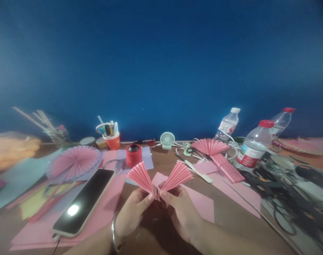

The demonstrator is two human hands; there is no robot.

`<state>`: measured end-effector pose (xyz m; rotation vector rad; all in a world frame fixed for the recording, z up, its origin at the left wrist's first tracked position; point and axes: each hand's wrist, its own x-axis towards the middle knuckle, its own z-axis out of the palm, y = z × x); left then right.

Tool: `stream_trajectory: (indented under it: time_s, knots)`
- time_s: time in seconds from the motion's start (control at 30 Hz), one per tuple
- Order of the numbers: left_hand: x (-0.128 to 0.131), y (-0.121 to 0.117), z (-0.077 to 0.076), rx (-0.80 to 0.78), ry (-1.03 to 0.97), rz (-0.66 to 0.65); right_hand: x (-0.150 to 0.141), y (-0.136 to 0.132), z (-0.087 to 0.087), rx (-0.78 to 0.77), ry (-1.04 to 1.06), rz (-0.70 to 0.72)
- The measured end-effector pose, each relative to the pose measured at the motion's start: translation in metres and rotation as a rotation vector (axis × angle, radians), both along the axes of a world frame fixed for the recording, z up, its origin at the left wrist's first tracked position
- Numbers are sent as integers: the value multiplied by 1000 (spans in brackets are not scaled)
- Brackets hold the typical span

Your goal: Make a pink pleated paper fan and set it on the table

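A pleated pink paper fan (pixel 142 177) is pinched at its narrow lower end by my left hand (pixel 132 209), which wears a silver bangle. My right hand (pixel 181 212) pinches the base of a second pleated paper fan (pixel 177 176). Whether the two pleated parts are joined at the bottom cannot be told, as my fingers cover that spot. They spread apart upward in a V shape. Both hands are close together over the brown table (pixel 150 230), with a flat pink paper sheet (pixel 200 202) lying behind and under them.
To the left lie a phone (pixel 84 202) and a round pleated fan (pixel 76 161). Behind are a red cup of pens (pixel 113 141), a red cylinder (pixel 134 156) and a small fan (pixel 167 140). At right are folded pink paper (pixel 227 168), bottles (pixel 254 145) and tangled cables (pixel 291 198).
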<state>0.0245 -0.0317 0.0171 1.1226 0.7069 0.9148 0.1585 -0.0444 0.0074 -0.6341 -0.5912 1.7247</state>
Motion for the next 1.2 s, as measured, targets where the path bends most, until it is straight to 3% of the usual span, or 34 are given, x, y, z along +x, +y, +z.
stream_trajectory:
  time_s: [0.23, 0.4, 0.53, 0.8, 1.0, 1.2]
  knots:
    - [-1, 3, -11, -47, 90, 260, 0, 3, -7, -4, -47, -52]
    - [-3, 0, -7, 89, -18, 146, 0, 2, -8, 37, 87, 33]
    - [-4, -2, -4, 204, 0, 165, 0, 3, -10, 80, 128, 150]
    - [-5, -2, -8, 7, -78, 60, 0, 2, -12, 8, 84, 193]
    - [-6, 4, -8, -63, -38, 24, 0, 4, -8, 83, -121, 150]
    - [-6, 6, -10, 93, 159, 255, 3, 5, -5, 120, -415, 39]
